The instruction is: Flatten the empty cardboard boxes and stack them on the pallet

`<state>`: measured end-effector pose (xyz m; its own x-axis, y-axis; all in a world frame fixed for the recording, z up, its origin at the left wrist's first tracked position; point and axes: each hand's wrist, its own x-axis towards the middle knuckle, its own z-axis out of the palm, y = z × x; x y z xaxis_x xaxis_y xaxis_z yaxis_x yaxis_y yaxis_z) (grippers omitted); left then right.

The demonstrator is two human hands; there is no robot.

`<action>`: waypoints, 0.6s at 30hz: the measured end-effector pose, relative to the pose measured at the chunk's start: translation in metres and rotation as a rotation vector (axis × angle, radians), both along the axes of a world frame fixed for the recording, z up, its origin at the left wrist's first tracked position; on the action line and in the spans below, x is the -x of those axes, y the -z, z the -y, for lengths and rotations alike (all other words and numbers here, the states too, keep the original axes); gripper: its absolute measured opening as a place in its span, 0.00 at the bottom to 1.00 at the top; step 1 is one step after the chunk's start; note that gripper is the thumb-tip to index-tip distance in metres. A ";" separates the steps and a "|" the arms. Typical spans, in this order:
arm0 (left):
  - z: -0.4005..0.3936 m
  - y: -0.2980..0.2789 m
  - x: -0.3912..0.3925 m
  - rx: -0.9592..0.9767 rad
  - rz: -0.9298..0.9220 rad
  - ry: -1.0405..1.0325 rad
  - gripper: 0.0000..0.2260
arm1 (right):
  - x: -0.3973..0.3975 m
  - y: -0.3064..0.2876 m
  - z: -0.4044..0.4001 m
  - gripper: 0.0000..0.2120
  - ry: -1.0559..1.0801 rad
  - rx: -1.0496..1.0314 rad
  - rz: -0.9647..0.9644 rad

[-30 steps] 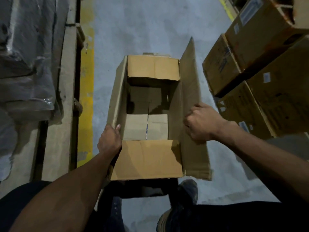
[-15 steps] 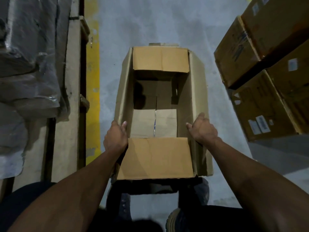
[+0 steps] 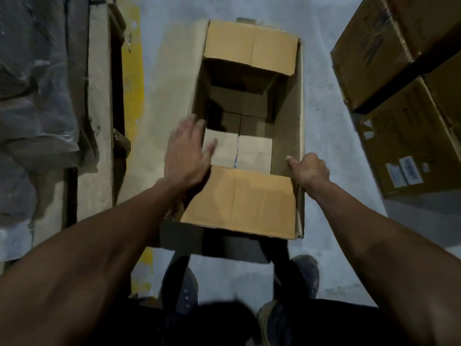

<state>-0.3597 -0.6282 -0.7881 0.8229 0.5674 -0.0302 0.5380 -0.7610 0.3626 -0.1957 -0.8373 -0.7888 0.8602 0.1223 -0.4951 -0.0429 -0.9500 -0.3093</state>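
Left hand has let go of the box's left wall and now lies spread, fingers straight, against it. Right hand curls over the right wall's rim. One open corrugated cardboard box, creased flaps folded inward, stands on grey concrete floor. Two closed cartons sit right.
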 end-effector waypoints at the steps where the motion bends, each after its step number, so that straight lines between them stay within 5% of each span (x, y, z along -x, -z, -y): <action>1: 0.005 -0.006 -0.001 -0.009 -0.052 0.193 0.28 | 0.000 -0.001 0.004 0.20 -0.008 0.007 -0.021; 4: 0.024 -0.024 -0.007 0.145 -0.365 0.581 0.22 | -0.002 -0.007 0.017 0.25 0.008 -0.004 -0.118; 6: 0.028 -0.032 -0.013 0.180 -0.478 0.582 0.17 | -0.002 -0.014 0.021 0.22 0.059 -0.073 -0.211; 15: 0.038 -0.096 0.012 0.010 -0.410 0.659 0.19 | 0.022 -0.039 0.033 0.19 0.041 -0.089 -0.267; 18: 0.050 -0.124 0.026 0.096 -0.438 0.649 0.34 | 0.036 -0.042 0.037 0.17 -0.097 -0.004 -0.231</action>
<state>-0.3857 -0.6778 -0.6640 0.8904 -0.0441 -0.4530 0.1060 -0.9478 0.3006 -0.2315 -0.8745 -0.7467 0.7086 0.2012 -0.6764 -0.0217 -0.9518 -0.3058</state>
